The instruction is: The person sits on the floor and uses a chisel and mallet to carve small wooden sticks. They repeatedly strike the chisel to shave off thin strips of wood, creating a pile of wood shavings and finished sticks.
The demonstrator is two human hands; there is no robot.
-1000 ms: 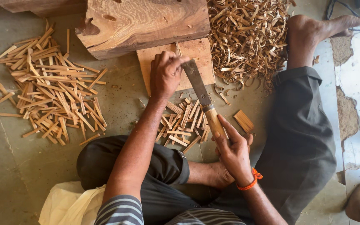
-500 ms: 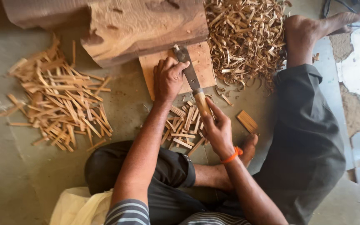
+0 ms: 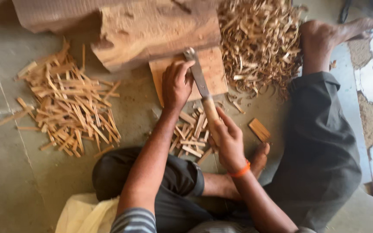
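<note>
My right hand (image 3: 227,140) grips the wooden handle of a long-bladed knife (image 3: 197,75). Its blade lies across a flat wooden block (image 3: 214,69) on the floor. My left hand (image 3: 177,84) is closed on a small piece of wood on that block, right beside the blade; the piece itself is hidden by my fingers. A small heap of cut wooden sticks (image 3: 191,136) lies just in front of the block, between my two forearms. An orange band circles my right wrist.
A big rough log (image 3: 152,30) lies behind the block. A larger pile of sticks (image 3: 67,108) spreads at left, a mound of curled shavings (image 3: 260,41) at right. One flat wood chip (image 3: 260,129) lies by my right knee. My legs are folded on the concrete floor.
The knife has come down from a raised, tilted position until its blade rests on the block beside my left hand. My right hand moved forward with it.
</note>
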